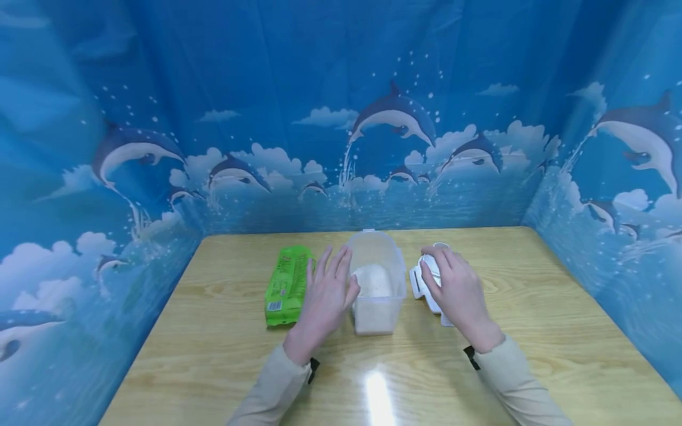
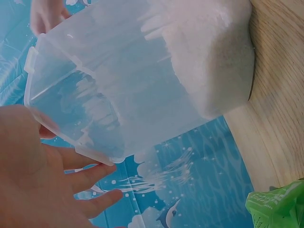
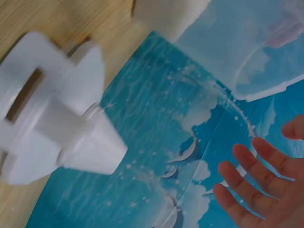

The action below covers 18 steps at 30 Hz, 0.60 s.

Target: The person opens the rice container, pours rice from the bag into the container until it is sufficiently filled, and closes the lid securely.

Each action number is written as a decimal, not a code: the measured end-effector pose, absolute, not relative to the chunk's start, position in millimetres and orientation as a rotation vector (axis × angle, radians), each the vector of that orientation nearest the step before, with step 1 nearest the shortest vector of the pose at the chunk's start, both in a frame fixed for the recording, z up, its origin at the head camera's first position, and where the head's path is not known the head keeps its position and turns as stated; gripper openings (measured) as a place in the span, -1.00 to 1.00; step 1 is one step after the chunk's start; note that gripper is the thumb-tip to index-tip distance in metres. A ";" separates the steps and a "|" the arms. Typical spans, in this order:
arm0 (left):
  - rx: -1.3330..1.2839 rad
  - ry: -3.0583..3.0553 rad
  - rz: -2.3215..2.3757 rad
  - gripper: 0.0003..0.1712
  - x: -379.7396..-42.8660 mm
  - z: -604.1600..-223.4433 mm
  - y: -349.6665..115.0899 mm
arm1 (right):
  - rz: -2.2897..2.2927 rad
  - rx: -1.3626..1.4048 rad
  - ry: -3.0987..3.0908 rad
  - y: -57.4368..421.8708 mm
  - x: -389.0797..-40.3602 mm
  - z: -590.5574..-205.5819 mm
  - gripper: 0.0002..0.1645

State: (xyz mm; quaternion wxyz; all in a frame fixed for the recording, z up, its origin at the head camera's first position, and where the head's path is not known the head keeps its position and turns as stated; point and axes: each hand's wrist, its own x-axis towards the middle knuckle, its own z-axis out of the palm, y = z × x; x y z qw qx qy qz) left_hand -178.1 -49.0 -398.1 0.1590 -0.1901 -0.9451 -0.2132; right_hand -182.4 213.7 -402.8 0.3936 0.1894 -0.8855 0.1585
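A clear plastic container [image 1: 373, 251] stands upright on the table, with a white grainy heap [image 2: 213, 57] filling its lower part. My left hand [image 1: 326, 293] is at the container's left rim, fingers spread and fairly straight; in the left wrist view the fingertips lie right at the rim. To the right of the container lies a white plastic piece [image 3: 80, 114] with slotted tabs and a tapering, spout-like part. Over this piece in the head view is my right hand [image 1: 457, 290]; in the right wrist view its fingers are loosely extended, apart from the piece, holding nothing.
A green package [image 1: 285, 290] with a barcode lies left of the container, close beside my left hand. The wooden table [image 1: 224, 355] is enclosed at the back and both sides by a blue dolphin-print sheet [image 1: 298, 89].
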 end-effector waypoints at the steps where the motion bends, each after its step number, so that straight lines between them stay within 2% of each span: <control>1: -0.544 -2.704 -0.610 -0.36 -178.0 -398.0 -48.9 | 0.380 0.457 -2.261 217.8 -183.2 -404.7 -0.72; 8: -0.543 -2.695 -0.608 -0.36 -178.2 -398.1 -48.3 | 0.289 0.340 -2.384 239.0 -186.1 -421.1 -0.86; 18: -0.538 -2.688 -0.612 -0.36 -178.9 -399.5 -48.0 | 0.210 0.205 -2.657 251.0 -189.1 -434.4 -0.76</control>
